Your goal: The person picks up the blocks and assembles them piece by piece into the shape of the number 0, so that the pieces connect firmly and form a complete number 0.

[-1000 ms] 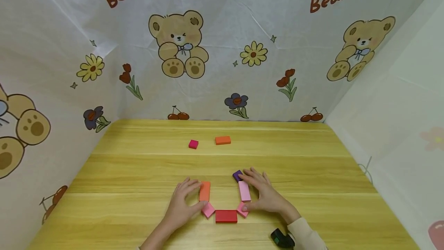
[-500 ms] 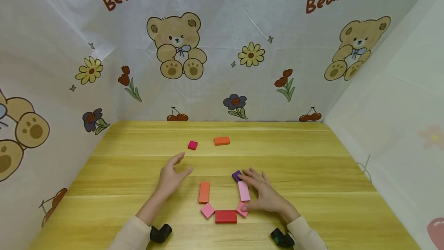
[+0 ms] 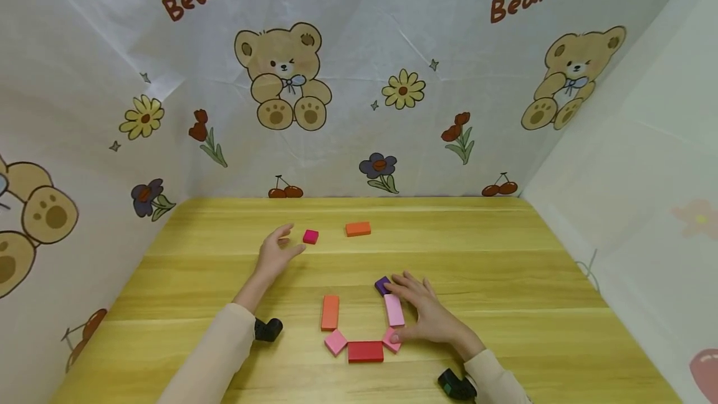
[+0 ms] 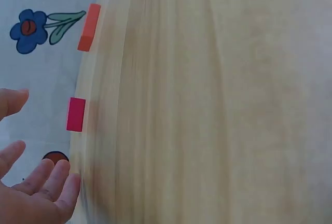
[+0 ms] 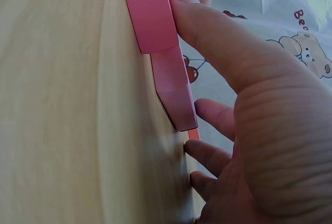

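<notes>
My left hand [image 3: 275,253] reaches over the far part of the table, fingers spread, holding nothing. Just right of its fingertips lies a small magenta block [image 3: 311,237], apart from them in the left wrist view. My right hand [image 3: 432,317] rests at the right side of a U-shaped row. Its thumb touches a small pink block [image 3: 389,344], and its index finger reaches a purple block [image 3: 381,287]. A light pink block [image 3: 394,310] lies between those two. The row also includes a red block [image 3: 366,351], another pink block [image 3: 336,342] and an orange-red block [image 3: 330,313].
An orange block [image 3: 358,229] lies at the back of the wooden table [image 3: 477,248], right of the magenta one. Black camera mounts [image 3: 269,330] sit at both wrists. A bear-printed cloth [image 3: 348,36] hangs behind the table.
My left hand has left the orange-red and pink blocks on the row's left side and moved forward to the magenta block. The right hand stays in place.
</notes>
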Action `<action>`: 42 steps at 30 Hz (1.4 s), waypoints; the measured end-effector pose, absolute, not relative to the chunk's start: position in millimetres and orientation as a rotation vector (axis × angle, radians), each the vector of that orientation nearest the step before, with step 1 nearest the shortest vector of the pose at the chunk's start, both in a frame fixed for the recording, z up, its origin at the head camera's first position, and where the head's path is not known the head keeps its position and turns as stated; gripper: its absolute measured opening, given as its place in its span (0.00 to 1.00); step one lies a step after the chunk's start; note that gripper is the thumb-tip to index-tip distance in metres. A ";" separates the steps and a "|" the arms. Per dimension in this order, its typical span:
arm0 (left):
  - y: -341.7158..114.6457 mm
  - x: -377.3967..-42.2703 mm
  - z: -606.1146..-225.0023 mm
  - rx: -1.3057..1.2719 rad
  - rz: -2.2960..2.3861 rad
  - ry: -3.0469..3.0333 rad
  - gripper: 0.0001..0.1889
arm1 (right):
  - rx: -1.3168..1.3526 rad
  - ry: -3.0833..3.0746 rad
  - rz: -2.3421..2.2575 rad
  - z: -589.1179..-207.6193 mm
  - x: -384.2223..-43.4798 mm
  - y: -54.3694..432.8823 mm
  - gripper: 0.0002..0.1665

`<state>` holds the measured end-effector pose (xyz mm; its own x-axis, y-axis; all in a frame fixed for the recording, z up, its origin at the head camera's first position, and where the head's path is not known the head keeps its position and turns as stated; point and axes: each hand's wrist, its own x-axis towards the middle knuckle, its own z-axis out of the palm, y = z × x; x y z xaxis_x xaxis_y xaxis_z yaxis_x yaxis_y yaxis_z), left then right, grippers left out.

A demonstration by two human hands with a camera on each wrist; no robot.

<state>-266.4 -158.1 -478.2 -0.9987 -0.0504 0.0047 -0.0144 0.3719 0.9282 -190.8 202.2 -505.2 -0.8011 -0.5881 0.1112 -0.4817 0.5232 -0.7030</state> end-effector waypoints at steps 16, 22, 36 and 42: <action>-154.2 -297.3 -499.9 0.058 -1.822 -2.677 0.37 | -0.939 2.596 -1.150 -504.5 -187.6 200.3 0.55; -147.1 -295.5 -493.4 0.051 -1.710 -2.688 0.34 | -0.934 2.601 -1.150 -503.6 -187.6 200.9 0.55; -143.7 -307.3 -500.6 0.064 -1.455 -2.806 0.28 | -0.930 2.608 -1.147 -502.2 -188.2 201.8 0.55; -143.5 -307.8 -502.0 0.065 -1.445 -2.792 0.25 | -0.932 2.618 -1.145 -501.3 -187.9 201.6 0.55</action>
<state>-307.8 -143.5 -502.0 -0.9992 -0.0352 -0.0213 -0.0377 0.5767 0.8161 -187.9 201.6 -501.3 -0.7994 -0.5893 0.1172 -0.4863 0.5199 -0.7023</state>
